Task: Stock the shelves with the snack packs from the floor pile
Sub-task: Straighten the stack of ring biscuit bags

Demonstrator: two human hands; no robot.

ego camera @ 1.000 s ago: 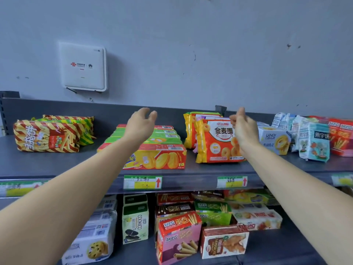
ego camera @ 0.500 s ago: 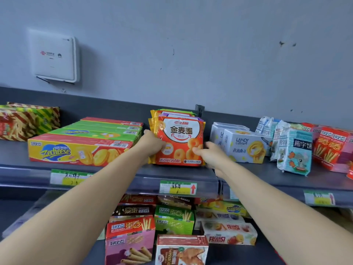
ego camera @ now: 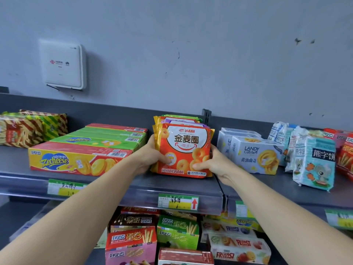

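An orange ring-cookie pack (ego camera: 186, 148) stands upright at the front of a row of similar packs (ego camera: 177, 119) on the top grey shelf (ego camera: 133, 184). My left hand (ego camera: 152, 155) grips its left edge, thumb on the front. My right hand (ego camera: 212, 163) grips its lower right corner, thumb across the front. The pack sits between the Zecheese boxes (ego camera: 80, 157) and the white Landy Castle boxes (ego camera: 254, 155). The floor pile is out of view.
Striped snack bags (ego camera: 28, 129) lie at the shelf's far left. Blue bear-cookie packs (ego camera: 315, 161) and red boxes (ego camera: 343, 150) stand at the right. The lower shelf holds egg-roll boxes (ego camera: 131, 243) and Fruasi packs (ego camera: 238, 247). A white wall box (ego camera: 62, 64) hangs above.
Both hands came down from above the shelf onto the orange pack's two sides and now hold it. The view has shifted closer to the pack.
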